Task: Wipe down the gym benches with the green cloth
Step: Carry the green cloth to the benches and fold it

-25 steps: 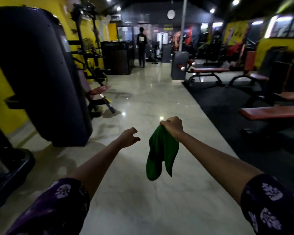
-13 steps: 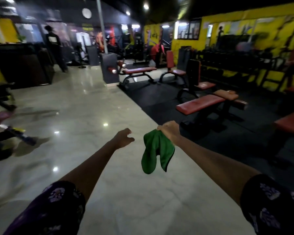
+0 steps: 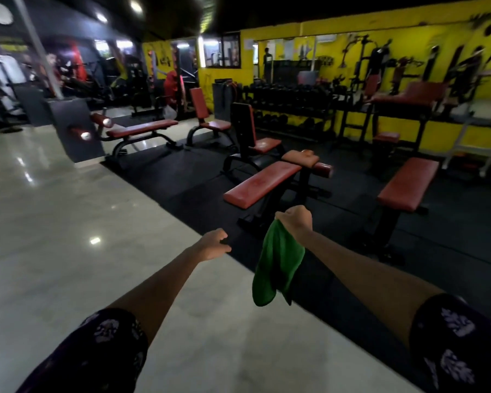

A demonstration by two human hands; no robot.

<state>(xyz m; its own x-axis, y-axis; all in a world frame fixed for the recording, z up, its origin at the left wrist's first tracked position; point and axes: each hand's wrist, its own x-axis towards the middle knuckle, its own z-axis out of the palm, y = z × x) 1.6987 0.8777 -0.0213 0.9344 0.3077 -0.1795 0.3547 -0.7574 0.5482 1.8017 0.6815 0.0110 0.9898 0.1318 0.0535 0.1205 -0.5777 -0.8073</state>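
Observation:
My right hand (image 3: 295,221) grips the top of a green cloth (image 3: 275,268), which hangs loose below the fist in mid air. My left hand (image 3: 214,245) is stretched out beside it with fingers loosely curled, holding nothing. Just beyond the cloth stands a flat red-padded bench (image 3: 262,184) on a black frame. A second flat red bench (image 3: 408,182) stands to its right. Farther back are a long red bench (image 3: 142,128) and two upright red seats (image 3: 264,144) (image 3: 201,109).
Black rubber matting (image 3: 182,177) carries the benches; I stand on glossy pale tile (image 3: 54,222) at its edge. A dumbbell rack (image 3: 292,109) and weight machines (image 3: 408,97) line the yellow wall. A grey pillar base (image 3: 74,129) stands at the left.
The view has swung right and moved closer to the benches; the nearest red bench is now directly ahead of the cloth. Both arms stay stretched out, the cloth still hanging from my right hand.

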